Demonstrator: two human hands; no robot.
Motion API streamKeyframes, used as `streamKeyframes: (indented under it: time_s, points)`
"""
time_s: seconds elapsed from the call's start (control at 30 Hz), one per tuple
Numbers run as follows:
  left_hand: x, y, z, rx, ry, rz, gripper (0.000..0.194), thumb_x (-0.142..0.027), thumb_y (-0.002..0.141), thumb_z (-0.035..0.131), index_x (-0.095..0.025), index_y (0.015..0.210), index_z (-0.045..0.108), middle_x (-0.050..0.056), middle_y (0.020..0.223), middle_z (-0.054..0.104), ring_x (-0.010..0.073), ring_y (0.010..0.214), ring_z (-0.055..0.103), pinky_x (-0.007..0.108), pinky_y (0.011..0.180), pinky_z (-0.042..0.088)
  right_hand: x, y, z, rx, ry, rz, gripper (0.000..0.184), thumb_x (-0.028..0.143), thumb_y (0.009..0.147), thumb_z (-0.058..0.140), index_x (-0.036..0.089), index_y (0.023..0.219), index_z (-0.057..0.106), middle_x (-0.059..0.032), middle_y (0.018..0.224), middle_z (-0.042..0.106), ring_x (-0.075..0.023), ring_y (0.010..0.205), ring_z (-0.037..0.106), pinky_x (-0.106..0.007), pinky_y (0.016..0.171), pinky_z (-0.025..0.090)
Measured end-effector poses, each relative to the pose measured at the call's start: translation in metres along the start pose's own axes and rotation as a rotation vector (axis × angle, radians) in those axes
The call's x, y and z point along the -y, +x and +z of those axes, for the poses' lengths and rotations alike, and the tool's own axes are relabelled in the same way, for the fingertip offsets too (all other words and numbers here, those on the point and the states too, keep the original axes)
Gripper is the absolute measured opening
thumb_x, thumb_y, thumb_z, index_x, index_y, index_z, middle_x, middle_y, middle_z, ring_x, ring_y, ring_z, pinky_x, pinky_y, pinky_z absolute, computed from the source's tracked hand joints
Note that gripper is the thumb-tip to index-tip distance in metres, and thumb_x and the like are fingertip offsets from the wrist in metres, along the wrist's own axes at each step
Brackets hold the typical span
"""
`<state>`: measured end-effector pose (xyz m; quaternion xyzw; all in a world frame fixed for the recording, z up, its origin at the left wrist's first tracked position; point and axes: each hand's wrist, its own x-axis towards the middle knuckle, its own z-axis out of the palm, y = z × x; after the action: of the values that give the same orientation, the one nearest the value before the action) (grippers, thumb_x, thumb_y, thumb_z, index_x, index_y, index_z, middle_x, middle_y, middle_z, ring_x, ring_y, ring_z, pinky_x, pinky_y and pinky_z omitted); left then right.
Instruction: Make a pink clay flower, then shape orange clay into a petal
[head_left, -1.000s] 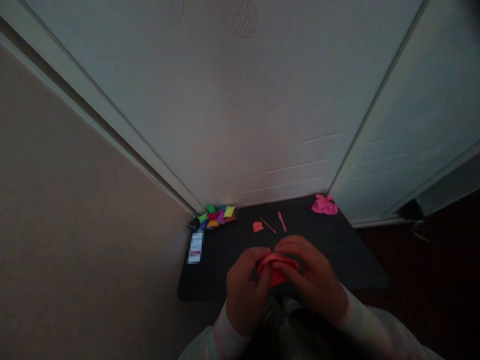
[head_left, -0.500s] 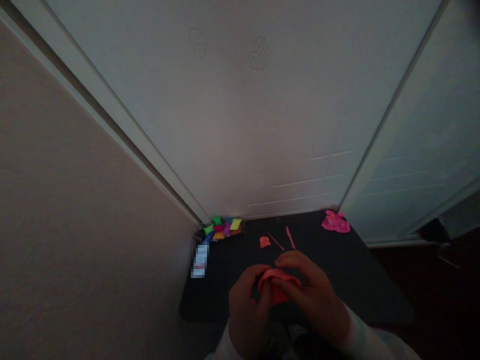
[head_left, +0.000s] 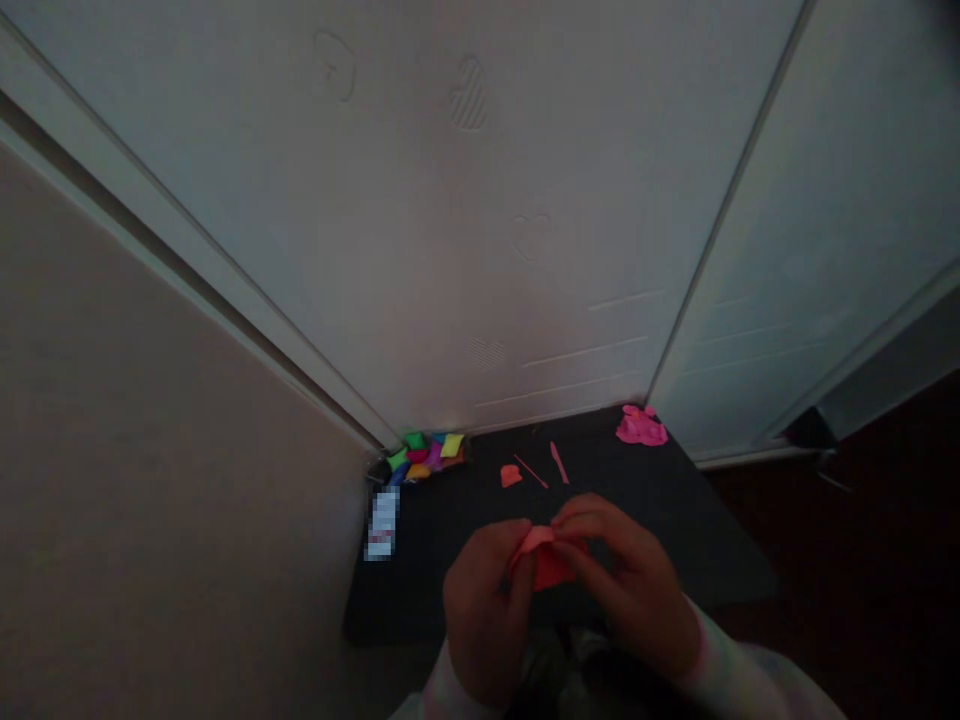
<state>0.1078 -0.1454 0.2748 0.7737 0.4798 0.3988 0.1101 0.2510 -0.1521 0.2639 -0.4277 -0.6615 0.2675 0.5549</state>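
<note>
Between my two hands is a flattened piece of coral-red modelling clay [head_left: 551, 572], held over the near part of the dark table [head_left: 435, 590]. My left hand [head_left: 491, 595] pinches its left edge between thumb and fingers. At the upper right edge, my right hand [head_left: 626, 575] has thumb and fingertips closed on the clay. The piece looks curved along its top, and its ends are hidden by my fingers. Beyond my hands lie a small coral lump of clay [head_left: 511, 476], a thin pink stick [head_left: 531, 471] and a pink modelling knife [head_left: 559, 463].
Packets of coloured clay [head_left: 420, 455] sit in a clear tray at the table's back left corner. In front of them is a pale, blurred-out item [head_left: 382, 525]. A bright pink clay shape [head_left: 642, 427] rests at the back right. A white panel [head_left: 420, 270] stands behind the table.
My view has shifted a little, so the table things appear further left. The fingers of my right hand have moved inward along the clay's upper edge, nearer to my left hand.
</note>
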Motion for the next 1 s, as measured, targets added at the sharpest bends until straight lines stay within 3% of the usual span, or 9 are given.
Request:
streamKeyframes:
  time_s: [0.17,0.3,0.43,0.57,0.63,0.7,0.83,1.0]
  points:
    - [-0.001,0.000,-0.002,-0.044,0.036,0.140,0.014,-0.013,0.071,0.050,-0.016,0.081,0.059,0.005,0.081,0.063,0.0137,0.079,0.058,0.026,0.070,0.049,0.002,0.001,0.001,0.060,-0.061,-0.038,0.017,0.014,0.071,0.053,0.021,0.087,0.052,-0.0031,0.083,0.057,-0.0133,0.080,0.052,-0.026,0.069,0.045]
    - [-0.003,-0.001,-0.004,-0.029,0.037,0.139,0.015,-0.012,0.070,0.049,-0.017,0.080,0.060,0.005,0.079,0.064,0.0138,0.077,0.058,0.026,0.070,0.049,0.004,0.003,0.002,0.108,-0.073,-0.101,0.013,0.012,0.072,0.051,0.020,0.081,0.055,-0.0023,0.077,0.058,-0.0132,0.077,0.052,-0.027,0.069,0.044]
    - [-0.005,-0.004,-0.004,0.039,-0.074,-0.117,0.017,-0.017,0.069,0.051,-0.018,0.084,0.058,0.005,0.081,0.063,0.0144,0.076,0.059,0.026,0.070,0.049,0.003,0.001,0.004,0.102,-0.088,-0.086,0.012,0.013,0.072,0.050,0.020,0.081,0.054,-0.0021,0.077,0.058,-0.0138,0.077,0.052,-0.028,0.068,0.043]
    - [-0.006,-0.005,0.000,0.188,-0.473,-0.508,0.041,-0.023,0.069,0.052,-0.018,0.109,0.041,0.009,0.100,0.056,0.0163,0.082,0.057,0.027,0.069,0.048,-0.001,-0.003,0.008,-0.059,-0.088,0.043,0.009,0.017,0.074,0.048,0.021,0.081,0.052,-0.0023,0.078,0.056,-0.0136,0.076,0.053,-0.026,0.065,0.044]
    - [-0.005,-0.005,0.004,0.238,-0.688,-0.633,0.047,-0.023,0.070,0.051,-0.017,0.113,0.033,0.010,0.102,0.054,0.0159,0.080,0.057,0.026,0.066,0.048,-0.003,-0.005,0.009,-0.135,-0.084,0.107,0.007,0.019,0.075,0.047,0.021,0.080,0.051,-0.0026,0.079,0.056,-0.0135,0.076,0.053,-0.025,0.066,0.044]
    - [-0.005,-0.004,0.007,0.225,-0.782,-0.694,0.040,-0.022,0.071,0.050,-0.016,0.108,0.034,0.009,0.097,0.055,0.0147,0.077,0.057,0.025,0.065,0.047,-0.006,-0.008,0.009,-0.169,-0.065,0.161,0.006,0.021,0.075,0.047,0.021,0.080,0.051,-0.0026,0.080,0.055,-0.0136,0.077,0.053,-0.025,0.067,0.044]
    - [-0.006,-0.003,0.008,0.172,-0.676,-0.648,0.017,-0.024,0.072,0.048,-0.015,0.087,0.046,0.004,0.079,0.058,0.0121,0.067,0.055,0.021,0.058,0.044,-0.010,-0.013,0.009,-0.137,-0.013,0.272,0.016,0.024,0.075,0.047,0.020,0.090,0.049,-0.0039,0.084,0.056,-0.0143,0.078,0.054,-0.025,0.068,0.046]
    - [-0.007,-0.002,0.007,0.134,-0.465,-0.531,0.013,-0.026,0.072,0.047,-0.016,0.080,0.052,0.001,0.071,0.057,0.0110,0.061,0.054,0.020,0.053,0.043,-0.006,-0.016,0.007,-0.079,-0.005,0.312,0.019,0.025,0.075,0.047,0.019,0.093,0.048,-0.0049,0.085,0.057,-0.0151,0.078,0.055,-0.026,0.067,0.047]
